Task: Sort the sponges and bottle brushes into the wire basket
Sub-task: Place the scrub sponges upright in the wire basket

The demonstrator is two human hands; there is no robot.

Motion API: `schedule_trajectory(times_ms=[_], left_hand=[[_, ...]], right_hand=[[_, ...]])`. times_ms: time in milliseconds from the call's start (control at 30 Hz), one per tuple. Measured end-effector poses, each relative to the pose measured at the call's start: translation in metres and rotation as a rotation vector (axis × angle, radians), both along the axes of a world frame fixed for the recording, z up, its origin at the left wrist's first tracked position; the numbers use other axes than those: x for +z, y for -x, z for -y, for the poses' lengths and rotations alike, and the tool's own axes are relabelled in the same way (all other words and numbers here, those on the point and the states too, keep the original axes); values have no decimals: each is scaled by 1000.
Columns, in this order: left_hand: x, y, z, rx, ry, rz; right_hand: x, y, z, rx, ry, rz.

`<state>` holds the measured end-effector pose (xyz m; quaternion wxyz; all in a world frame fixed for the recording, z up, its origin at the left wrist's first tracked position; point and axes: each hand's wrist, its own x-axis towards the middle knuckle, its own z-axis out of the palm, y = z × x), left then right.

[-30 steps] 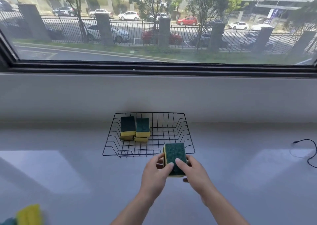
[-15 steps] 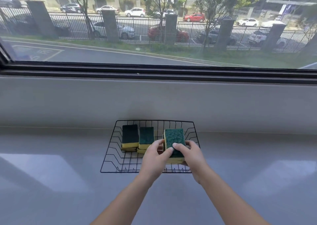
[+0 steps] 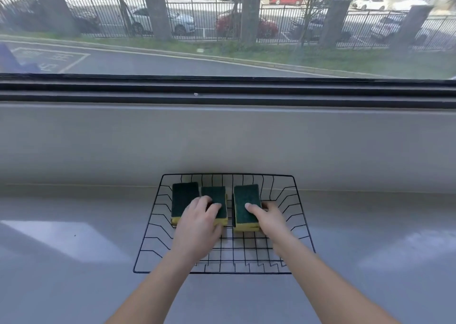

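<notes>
Fingers (image 3: 255,211) of right hand (image 3: 274,221) pinch rectangular green-topped sponge (image 3: 246,197) inside wire basket (image 3: 222,174).

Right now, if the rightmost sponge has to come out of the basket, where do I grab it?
Pinch the rightmost sponge across its long sides, coming straight down from above. It lies flat, green face up, with a slim gap to the middle sponge and open basket floor on its right, so fingers should fit both sides.

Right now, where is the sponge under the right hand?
In the head view, the sponge is inside the wire basket, right of centre, gripped by the right hand, with a small gap to the middle sponge on its left.
</notes>
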<state>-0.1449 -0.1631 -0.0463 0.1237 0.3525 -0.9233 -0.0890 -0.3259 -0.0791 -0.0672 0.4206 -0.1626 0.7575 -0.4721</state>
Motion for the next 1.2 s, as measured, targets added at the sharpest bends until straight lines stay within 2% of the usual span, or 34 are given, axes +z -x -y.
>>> schedule_trajectory(times_ms=[433, 767, 1033, 1200], left_hand=[[-2, -1, 0, 52, -36, -63], [15, -17, -10, 96, -68, -51], [26, -49, -38, 137, -101, -67], [35, -77, -63, 157, -97, -67]], right_hand=[[-4, -6, 1, 39, -69, -125], [25, -10, -21, 27, -15, -170], [52, -33, -52, 103, 21, -307], [67, -56, -73, 254, -22, -419]])
